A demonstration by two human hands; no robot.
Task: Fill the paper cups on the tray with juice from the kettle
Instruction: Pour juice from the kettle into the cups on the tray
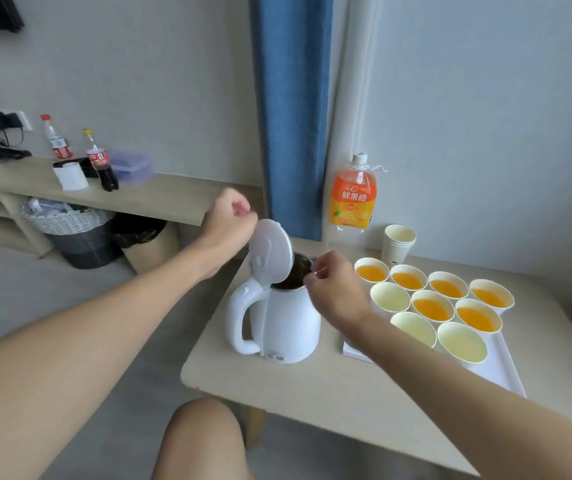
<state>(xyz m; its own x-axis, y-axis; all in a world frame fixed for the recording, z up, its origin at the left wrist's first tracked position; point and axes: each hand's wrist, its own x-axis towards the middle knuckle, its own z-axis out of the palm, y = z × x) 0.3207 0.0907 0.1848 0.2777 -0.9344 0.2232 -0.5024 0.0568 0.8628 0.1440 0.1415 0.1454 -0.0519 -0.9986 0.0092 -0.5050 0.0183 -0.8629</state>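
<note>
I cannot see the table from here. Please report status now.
Left hand at raised kettle lid; right hand at kettle rim. Six cups filled, three empty. Nothing in the way.

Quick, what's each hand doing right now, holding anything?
Left hand: loosely curled at the top edge of the kettle lid, which stands open; whether it grips it cannot be told.
Right hand: curled at the kettle rim; contents cannot be told.

front tabletop (312,403) open for passing | kettle (288,323) with raised lid (272,251) blocks left | cups (433,303) crowd tray (499,368) right | bottle (353,199) and cup stack (397,245) behind
</note>
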